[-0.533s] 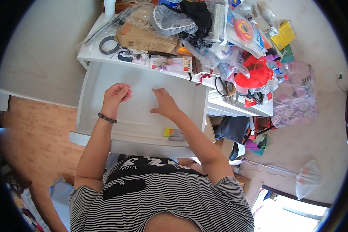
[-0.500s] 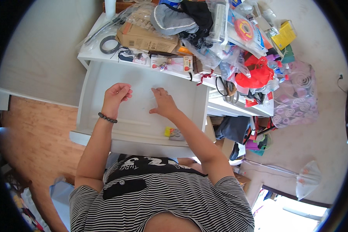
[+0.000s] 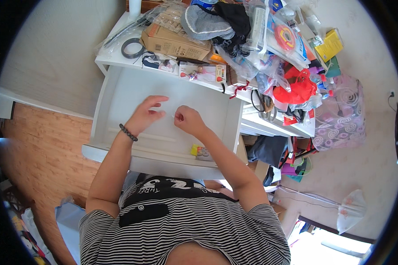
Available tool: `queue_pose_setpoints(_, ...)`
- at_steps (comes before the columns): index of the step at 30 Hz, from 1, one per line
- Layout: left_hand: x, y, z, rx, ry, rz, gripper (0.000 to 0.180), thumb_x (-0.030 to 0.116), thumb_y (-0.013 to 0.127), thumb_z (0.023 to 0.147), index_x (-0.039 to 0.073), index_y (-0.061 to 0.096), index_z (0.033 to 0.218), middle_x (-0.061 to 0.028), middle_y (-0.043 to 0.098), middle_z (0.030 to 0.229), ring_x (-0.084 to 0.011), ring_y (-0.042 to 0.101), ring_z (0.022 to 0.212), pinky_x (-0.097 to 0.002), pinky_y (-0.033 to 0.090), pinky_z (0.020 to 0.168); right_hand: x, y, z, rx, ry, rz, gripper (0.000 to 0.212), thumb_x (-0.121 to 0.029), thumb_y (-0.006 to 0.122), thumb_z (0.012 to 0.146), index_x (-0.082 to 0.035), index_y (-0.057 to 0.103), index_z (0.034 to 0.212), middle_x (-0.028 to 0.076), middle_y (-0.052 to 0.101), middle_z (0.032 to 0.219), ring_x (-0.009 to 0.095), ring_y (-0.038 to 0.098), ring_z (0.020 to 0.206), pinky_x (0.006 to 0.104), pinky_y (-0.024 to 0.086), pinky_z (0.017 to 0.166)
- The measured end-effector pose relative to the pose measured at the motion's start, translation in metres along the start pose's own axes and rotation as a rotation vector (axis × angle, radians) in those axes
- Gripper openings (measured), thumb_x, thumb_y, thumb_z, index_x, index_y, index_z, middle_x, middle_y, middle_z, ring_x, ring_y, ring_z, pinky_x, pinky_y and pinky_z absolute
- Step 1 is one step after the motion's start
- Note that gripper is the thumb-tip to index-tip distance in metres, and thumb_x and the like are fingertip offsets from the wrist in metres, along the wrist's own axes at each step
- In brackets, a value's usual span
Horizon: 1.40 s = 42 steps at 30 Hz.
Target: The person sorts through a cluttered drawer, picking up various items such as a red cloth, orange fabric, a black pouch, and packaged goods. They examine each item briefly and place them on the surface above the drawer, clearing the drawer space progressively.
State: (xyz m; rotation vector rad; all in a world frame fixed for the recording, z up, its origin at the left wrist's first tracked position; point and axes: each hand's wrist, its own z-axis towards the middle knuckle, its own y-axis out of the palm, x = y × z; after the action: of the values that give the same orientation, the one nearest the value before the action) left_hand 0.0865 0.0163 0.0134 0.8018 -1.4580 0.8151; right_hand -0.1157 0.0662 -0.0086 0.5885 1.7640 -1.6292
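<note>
Both hands meet over the open white drawer: left hand loosely curled, right hand pinching something tiny (unidentifiable). Yellow item lies at five o'clock.

Whatever the left hand and right hand pinch between them over the open white drawer is too small to identify. A small yellow item near the drawer's front is unclear. The desk clutter overlaps, hiding much beneath.
</note>
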Motion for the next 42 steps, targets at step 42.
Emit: queue_pose_setpoints(42,0.036,-0.049,-0.012,0.522,-0.072,-0.883,0.014,0.016,0.055,0.091,0.004,0.06,0.097,0.0001,0.059,0.082,-0.0076,0.053,0.072,-0.0192,0.043,0.06,-0.053,-0.087,0.069,0.613,-0.413,-0.615,0.019,-0.007,0.067,0.07,-0.007,0.064,0.088,0.005,0.061,0.101,0.023,0.053,0.097,0.0406,0.04,0.082)
